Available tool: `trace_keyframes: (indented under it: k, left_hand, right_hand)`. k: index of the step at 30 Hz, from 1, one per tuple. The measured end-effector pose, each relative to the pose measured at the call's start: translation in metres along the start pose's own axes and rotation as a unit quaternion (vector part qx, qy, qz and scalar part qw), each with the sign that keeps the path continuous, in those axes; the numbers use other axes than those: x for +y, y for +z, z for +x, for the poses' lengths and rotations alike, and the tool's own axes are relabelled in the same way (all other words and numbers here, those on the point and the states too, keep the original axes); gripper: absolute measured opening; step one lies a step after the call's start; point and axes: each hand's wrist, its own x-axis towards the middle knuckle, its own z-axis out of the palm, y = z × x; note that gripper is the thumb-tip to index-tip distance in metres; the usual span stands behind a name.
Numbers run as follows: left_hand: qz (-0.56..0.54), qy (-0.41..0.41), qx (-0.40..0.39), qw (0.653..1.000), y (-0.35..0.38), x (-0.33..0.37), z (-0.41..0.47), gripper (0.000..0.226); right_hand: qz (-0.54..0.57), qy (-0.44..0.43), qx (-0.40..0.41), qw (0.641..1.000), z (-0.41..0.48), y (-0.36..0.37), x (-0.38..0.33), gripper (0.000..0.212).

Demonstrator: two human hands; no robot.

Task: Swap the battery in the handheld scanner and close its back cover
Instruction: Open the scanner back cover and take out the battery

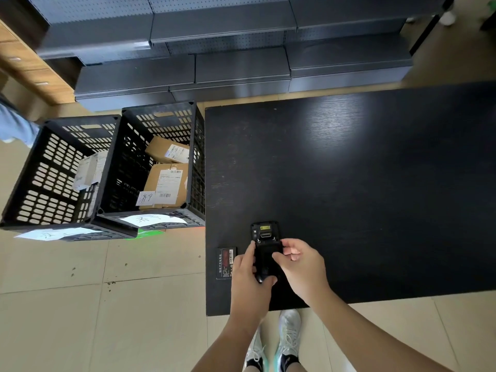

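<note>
The black handheld scanner [265, 237] lies back-up near the front left corner of the black table [375, 183]. My left hand [248, 277] grips its lower left side, with the thumb at the bottom end. My right hand [298, 264] holds the right side, fingertips pressing on the dark back cover [267, 255]. The scanner's upper end shows a yellow label and a small window. A flat black battery [226, 263] with a red label lies on the table just left of my left hand, partly hidden by it.
Two black slotted crates [53, 178] [158, 157] stand on the floor left of the table, holding cardboard parcels [166, 183]. Grey metal shelving [214, 49] runs along the back. My feet in white sneakers [287, 336] are at the table's front edge.
</note>
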Motion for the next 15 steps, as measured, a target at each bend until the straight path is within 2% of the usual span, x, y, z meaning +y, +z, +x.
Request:
trace_keyframes:
  k: [5, 10, 15]
  left_hand:
    - [-0.008, 0.005, 0.035, 0.999, -0.001, 0.015, 0.0, 0.072]
    - [-0.021, 0.004, 0.051, 0.998, 0.016, 0.043, -0.002, 0.061]
    - [-0.002, -0.007, 0.003, 1.0, 0.057, 0.067, -0.011, 0.051]
  right_hand:
    - [0.025, -0.012, -0.007, 1.0, 0.0, -0.006, -0.011, 0.03]
    - [0.023, -0.006, 0.033, 0.999, 0.006, -0.039, -0.016, 0.029]
    - [-0.033, 0.027, 0.061, 0.997, 0.013, -0.085, 0.002, 0.026]
